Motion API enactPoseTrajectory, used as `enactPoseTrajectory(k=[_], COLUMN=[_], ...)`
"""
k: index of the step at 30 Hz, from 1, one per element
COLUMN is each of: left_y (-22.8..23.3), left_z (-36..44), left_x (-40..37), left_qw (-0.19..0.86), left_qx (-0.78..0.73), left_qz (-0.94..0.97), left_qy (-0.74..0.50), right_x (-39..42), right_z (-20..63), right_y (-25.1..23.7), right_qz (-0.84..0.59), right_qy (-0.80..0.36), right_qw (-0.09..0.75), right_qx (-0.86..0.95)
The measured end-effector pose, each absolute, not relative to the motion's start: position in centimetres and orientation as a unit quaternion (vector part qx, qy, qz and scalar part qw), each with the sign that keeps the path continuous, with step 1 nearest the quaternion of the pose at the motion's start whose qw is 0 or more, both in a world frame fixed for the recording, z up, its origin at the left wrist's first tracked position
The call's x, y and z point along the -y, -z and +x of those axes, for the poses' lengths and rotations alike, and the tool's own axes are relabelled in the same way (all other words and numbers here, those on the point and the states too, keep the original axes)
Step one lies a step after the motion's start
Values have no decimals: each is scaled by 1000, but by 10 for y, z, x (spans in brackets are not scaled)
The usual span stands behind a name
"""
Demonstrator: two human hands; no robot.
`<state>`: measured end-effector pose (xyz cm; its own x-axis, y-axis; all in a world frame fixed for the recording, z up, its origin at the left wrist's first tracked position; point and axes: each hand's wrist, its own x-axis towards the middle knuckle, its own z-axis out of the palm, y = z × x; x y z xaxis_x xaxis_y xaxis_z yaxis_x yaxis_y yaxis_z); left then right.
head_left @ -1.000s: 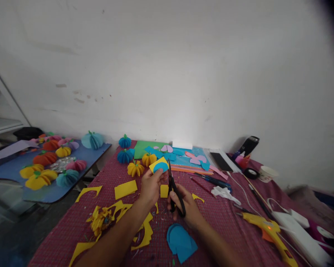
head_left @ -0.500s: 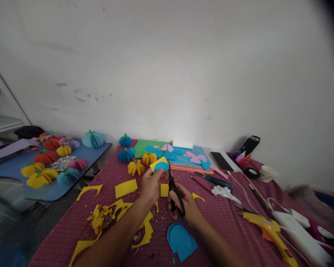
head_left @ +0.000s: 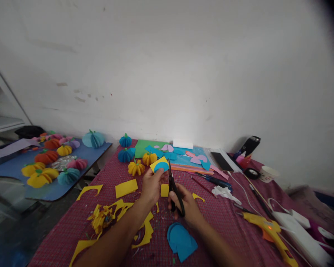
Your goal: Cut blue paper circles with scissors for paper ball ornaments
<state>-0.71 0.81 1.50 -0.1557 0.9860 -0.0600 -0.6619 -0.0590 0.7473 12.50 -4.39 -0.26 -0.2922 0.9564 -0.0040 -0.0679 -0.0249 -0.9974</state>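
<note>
The left hand (head_left: 151, 185) is closed in a pinch, thumb over a blue half-round (head_left: 161, 167) that lies against a yellow card (head_left: 155, 163); the grip probably stops one layer sliding on the other. Both are held up above the cloth (head_left: 214, 230), seemingly so that the blades can come at the border without meeting the table. The right hand (head_left: 187, 205) is curled around the handles of the scissors (head_left: 178, 198), points up and away from the body, the tips just beside the card's right border. Whether they touch it, I cannot tell.

A yellow square (head_left: 164, 190) lies between the hands, a yellow rectangle (head_left: 126, 188) left of the left hand, and yellow scraps (head_left: 146, 231) beside and under that forearm. Blue cutouts (head_left: 180, 239) sit stacked below the right hand, perhaps for easy reach.

The table's left edge slants past the left forearm, well apart from it. Ahead of the left hand, yellow paper pumpkins (head_left: 136, 168) limit forward room. Rightward is roomier: a broad stretch of cloth separates the right hand from the glue gun (head_left: 268, 231).
</note>
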Motion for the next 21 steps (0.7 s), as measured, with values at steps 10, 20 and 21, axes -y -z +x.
enactPoseTrajectory(k=[10,20,21], left_y=[-11,-12,-12], left_z=[-7,-6,-6], left_x=[-8,-9,-9], left_qw=[599,603,604], left_qx=[-312,-313,-311], left_qz=[266,247,247], left_qy=[-688,-691,-691], right_x=[43,43,43], right_z=[124,125,125], right_y=[2,2,3], right_qz=[-398,-410,-412], right_qy=[-598,-591,-589], right_qw=[442,432,431], right_qx=[537,545,545])
